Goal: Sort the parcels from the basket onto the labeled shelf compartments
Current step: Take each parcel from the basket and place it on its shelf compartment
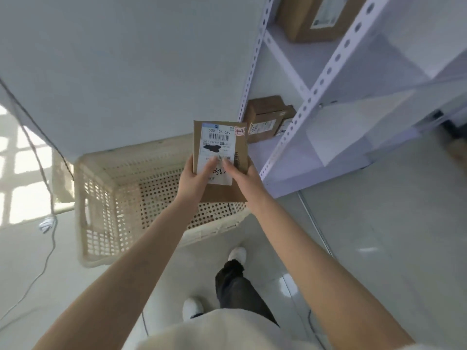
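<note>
While thumbs press on its white shipping label, the flat cardboard parcel (pixel 219 145) is grasped by the left grip (pixel 194 178) and right grip (pixel 242 173) over the perforated plastic basket (pixel 83 210) on the floor. Just beside it, the white shelf (pixel 316 89) holds brown boxes (pixel 265 117) in a low compartment and a larger box (pixel 308 18) higher up.

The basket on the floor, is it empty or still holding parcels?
Empty where visible: the basket shows only its bare perforated bottom, though the parcel held above it covers part of it.
</note>
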`<state>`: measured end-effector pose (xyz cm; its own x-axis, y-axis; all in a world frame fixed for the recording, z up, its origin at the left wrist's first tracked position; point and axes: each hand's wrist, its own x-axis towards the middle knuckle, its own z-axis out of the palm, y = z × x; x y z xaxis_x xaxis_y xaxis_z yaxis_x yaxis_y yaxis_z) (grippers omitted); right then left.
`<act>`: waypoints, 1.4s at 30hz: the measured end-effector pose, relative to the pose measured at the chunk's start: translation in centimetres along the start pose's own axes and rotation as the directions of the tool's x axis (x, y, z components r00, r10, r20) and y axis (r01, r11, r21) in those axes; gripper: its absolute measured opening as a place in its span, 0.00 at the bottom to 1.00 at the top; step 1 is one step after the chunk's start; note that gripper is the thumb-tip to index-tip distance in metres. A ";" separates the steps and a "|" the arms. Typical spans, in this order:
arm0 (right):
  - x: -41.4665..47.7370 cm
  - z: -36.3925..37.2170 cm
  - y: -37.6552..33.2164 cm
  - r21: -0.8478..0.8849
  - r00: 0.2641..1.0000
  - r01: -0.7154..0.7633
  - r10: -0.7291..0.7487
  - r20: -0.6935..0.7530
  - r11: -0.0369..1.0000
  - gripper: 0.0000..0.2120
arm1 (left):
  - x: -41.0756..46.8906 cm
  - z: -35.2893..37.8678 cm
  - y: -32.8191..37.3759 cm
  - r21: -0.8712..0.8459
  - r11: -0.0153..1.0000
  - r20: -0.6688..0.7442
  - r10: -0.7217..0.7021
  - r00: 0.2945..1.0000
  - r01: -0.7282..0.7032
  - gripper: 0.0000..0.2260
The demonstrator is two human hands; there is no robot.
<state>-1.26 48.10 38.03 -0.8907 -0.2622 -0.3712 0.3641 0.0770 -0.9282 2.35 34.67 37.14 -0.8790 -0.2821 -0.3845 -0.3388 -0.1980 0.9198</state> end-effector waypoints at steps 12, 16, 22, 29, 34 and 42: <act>-11.8 -15.6 1.2 0.168 0.929 0.092 -0.024 -0.370 0.981 0.24 | -7.4 16.7 -1.2 0.113 0.994 0.353 -0.052 0.934 0.013 0.19; -15.2 -24.6 0.8 0.166 0.856 0.175 -0.067 -0.512 0.970 0.23 | -9.8 26.6 -1.2 0.120 0.993 0.463 -0.062 0.884 0.006 0.08; -20.0 -39.3 -0.6 0.052 0.761 0.239 -0.154 -0.630 0.969 0.19 | -13.9 41.5 -1.4 0.055 0.996 0.610 0.021 0.792 -0.069 0.15; -22.5 -51.0 -3.6 -0.050 0.650 0.316 -0.255 -0.716 0.947 0.21 | -16.0 54.7 0.1 0.001 0.989 0.684 0.110 0.722 -0.151 0.16; -20.7 -58.7 -6.1 -0.026 0.612 0.379 -0.271 -0.743 0.925 0.18 | -13.8 63.4 1.9 0.007 0.980 0.722 0.133 0.679 -0.199 0.17; -13.3 -71.7 -14.3 -0.032 0.587 0.435 -0.310 -0.748 0.900 0.19 | -6.5 77.7 8.0 -0.057 0.954 0.728 0.242 0.641 -0.295 0.17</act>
<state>-14.13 119.51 54.30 -0.8391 0.5416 0.0497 -0.0682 -0.0140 -0.9976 -20.78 107.86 53.12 -0.8899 0.4549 0.0336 -0.0443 -0.1594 0.9862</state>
